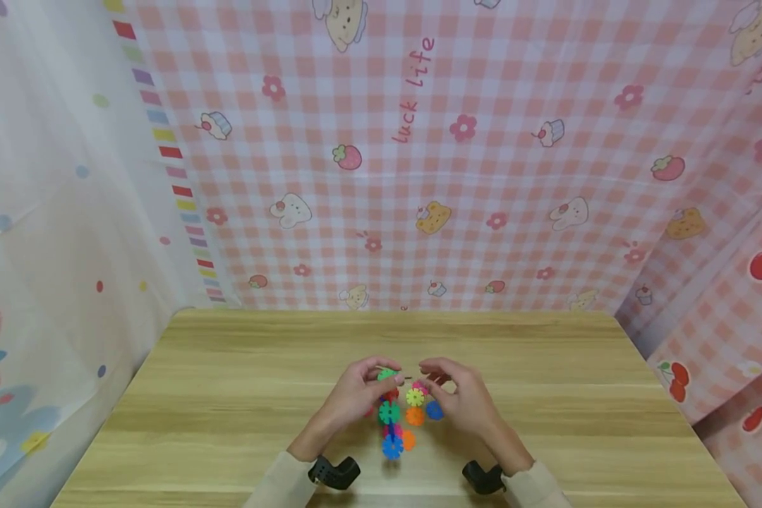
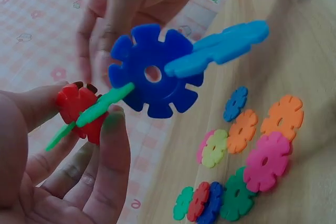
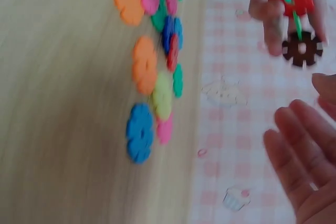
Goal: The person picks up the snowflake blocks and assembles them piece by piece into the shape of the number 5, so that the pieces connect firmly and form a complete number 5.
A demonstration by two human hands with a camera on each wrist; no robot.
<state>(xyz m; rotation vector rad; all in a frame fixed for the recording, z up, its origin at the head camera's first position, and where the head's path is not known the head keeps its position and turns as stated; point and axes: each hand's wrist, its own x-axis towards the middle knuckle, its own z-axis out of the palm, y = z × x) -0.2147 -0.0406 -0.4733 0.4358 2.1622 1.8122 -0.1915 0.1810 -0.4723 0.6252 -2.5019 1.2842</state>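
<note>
My left hand [image 1: 353, 396] pinches a red snowflake disc [image 2: 73, 107] between thumb and fingers. The disc belongs to a joined chain of notched plastic discs. Slotted into it is a green disc [image 2: 102, 106], followed by a dark blue disc [image 2: 157, 98] and a light blue disc [image 2: 223, 48]. At the chain's other end is a brown disc [image 3: 292, 52], best seen in the right wrist view. Beside that end, my right hand [image 1: 468, 401] is held with its fingers apart and nothing between them; a small gap separates it from the brown disc.
Loose discs lie on the wooden table [image 1: 228, 395] below the hands: a blue one [image 3: 139, 135], a yellow one [image 3: 162, 98] over a pink one, and two orange ones. Next to them are more green, red, blue and pink discs. Patterned cloth [image 1: 482, 268] hangs behind the table.
</note>
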